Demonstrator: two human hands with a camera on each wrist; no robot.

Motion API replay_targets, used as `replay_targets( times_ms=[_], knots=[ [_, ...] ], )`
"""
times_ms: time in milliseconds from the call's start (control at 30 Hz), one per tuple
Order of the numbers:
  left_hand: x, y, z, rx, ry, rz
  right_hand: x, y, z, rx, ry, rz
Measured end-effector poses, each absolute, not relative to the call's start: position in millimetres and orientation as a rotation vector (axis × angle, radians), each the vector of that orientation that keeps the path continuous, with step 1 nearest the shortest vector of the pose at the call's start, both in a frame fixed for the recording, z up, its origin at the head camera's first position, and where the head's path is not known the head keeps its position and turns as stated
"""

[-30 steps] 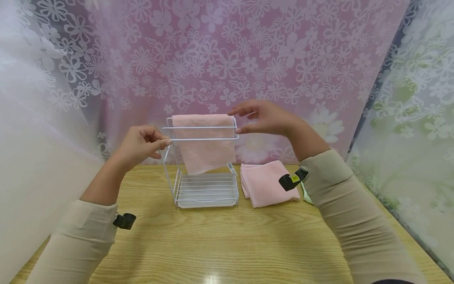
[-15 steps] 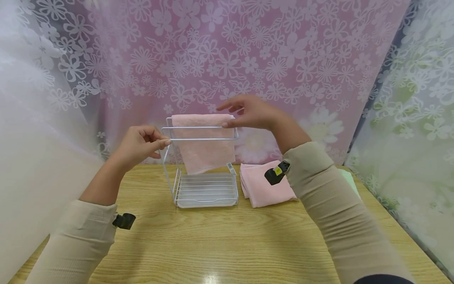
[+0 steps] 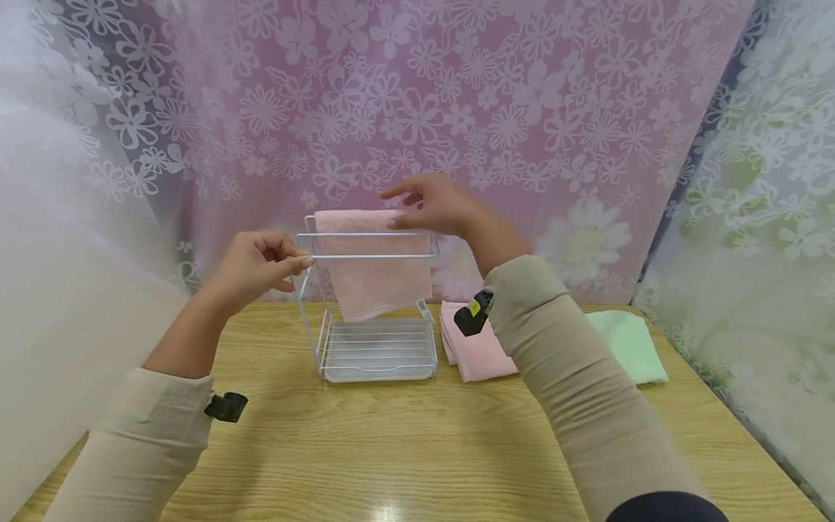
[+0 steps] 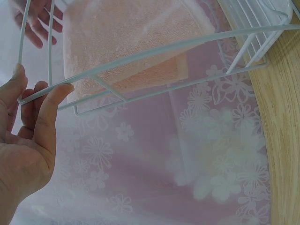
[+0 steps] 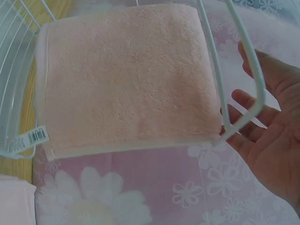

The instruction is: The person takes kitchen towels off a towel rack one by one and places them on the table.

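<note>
A pink towel (image 3: 378, 283) (image 5: 126, 84) hangs over the back bar of a white wire rack (image 3: 365, 256). My left hand (image 3: 257, 267) (image 4: 33, 133) pinches the front left corner of the rack's top frame between thumb and fingers. Over the right part of the rack's top, my right hand (image 3: 433, 206) is spread loosely with its fingers pointing left. In the right wrist view the right hand (image 5: 272, 131) has its fingertips close to the towel's folded top edge and the rack's corner; whether they touch, I cannot tell. It holds nothing.
Right of the rack lies a folded pink towel (image 3: 479, 355), partly behind my right sleeve. A folded green towel (image 3: 629, 344) lies farther right. A white tray (image 3: 378, 373) sits in the rack's base, and a barcode label (image 3: 425, 310) hangs at its right side.
My right hand has moved left from the rack's right end to above the towel, uncovering more of the green towel. The left hand keeps its grip, and the hung towel looks unchanged.
</note>
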State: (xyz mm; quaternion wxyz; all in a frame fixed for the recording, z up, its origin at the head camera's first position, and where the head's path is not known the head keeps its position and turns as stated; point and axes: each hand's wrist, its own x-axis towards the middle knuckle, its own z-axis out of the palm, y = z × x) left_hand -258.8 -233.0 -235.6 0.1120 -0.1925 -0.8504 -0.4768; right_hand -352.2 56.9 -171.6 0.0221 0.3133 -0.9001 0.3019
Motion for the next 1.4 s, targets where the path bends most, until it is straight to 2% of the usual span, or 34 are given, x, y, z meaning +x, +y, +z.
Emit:
replay_targets(
  times_ms=[567,1400],
  knots=[
    [-258.4,-232.6,-234.3,-0.564,-2.498,-1.378,-364.7,24.7,-185.2,0.949,-2.716,0.960],
    [-255.5,-233.4,-235.8,-0.596,-2.499,-1.395,-369.4,16.5,-189.4,0.899,-2.716,0.996]
  ],
)
